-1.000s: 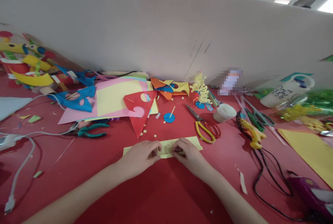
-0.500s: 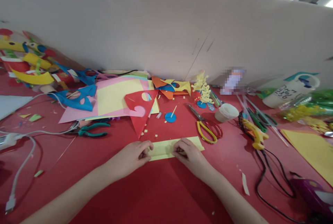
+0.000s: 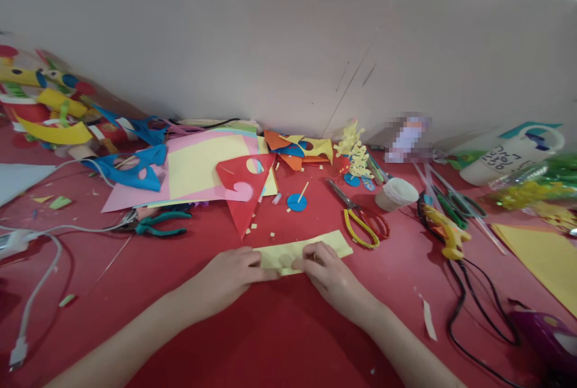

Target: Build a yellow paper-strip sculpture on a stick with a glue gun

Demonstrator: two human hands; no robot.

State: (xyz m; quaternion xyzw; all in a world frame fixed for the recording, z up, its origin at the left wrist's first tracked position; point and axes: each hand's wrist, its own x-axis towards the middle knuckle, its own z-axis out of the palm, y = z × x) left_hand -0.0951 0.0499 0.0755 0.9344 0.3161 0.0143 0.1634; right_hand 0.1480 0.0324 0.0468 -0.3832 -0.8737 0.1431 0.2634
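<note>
A folded strip of pale yellow paper (image 3: 336, 245) lies on the red table in front of me, its right end tilted slightly upward in the view. My left hand (image 3: 232, 274) grips its left end, one finger reaching along the near edge. The left end is hidden under that hand. My right hand (image 3: 331, 271) is closed, thumb and fingers pinching the near edge around the middle. Between the hands the paper looks creased. Scissors (image 3: 358, 226) with yellow and red handles lie just beyond the strip's right end.
Coloured sheets (image 3: 202, 166) and a red cut-out (image 3: 246, 190) lie beyond my left hand, with teal-handled pliers (image 3: 162, 224) nearby. A blue disc (image 3: 297, 202) with a stick sits ahead. Rightward are a white cup (image 3: 395, 196), a yellow glue gun (image 3: 444, 229) and its black cable.
My left fingers have uncurled and stretched rightward along the strip's near edge. My right hand has stayed pinched near the middle. The strip's right end now tilts up more.
</note>
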